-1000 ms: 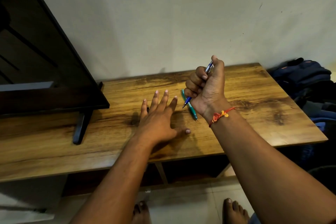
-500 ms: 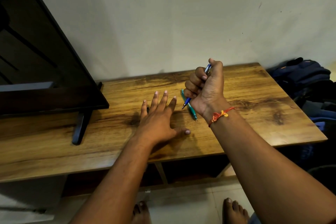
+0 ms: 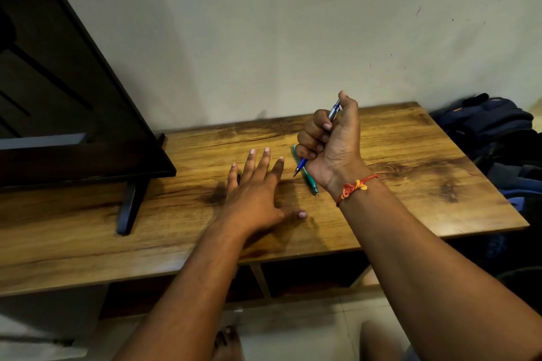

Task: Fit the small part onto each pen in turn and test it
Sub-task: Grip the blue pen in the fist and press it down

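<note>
My right hand (image 3: 330, 142) grips a blue pen (image 3: 301, 166) in a fist above the wooden table (image 3: 410, 184). Its tip points down and to the left, and my thumb sits over its top end (image 3: 335, 109). A green pen (image 3: 311, 183) lies flat on the table, partly hidden under that hand. My left hand (image 3: 255, 189) rests palm down on the table to the left of both pens, fingers spread and straight, holding nothing. A small dark thing peeks out beside its little finger; I cannot tell what it is.
A black flat screen (image 3: 73, 102) on a dark foot (image 3: 130, 205) stands at the table's left. Dark blue bags (image 3: 492, 129) are piled past the right edge. A pale wall runs behind the table. Bare feet show on the tiled floor below.
My right hand with the blue pen has shifted very slightly, the thumb staying on the pen's top. My left hand has not moved.
</note>
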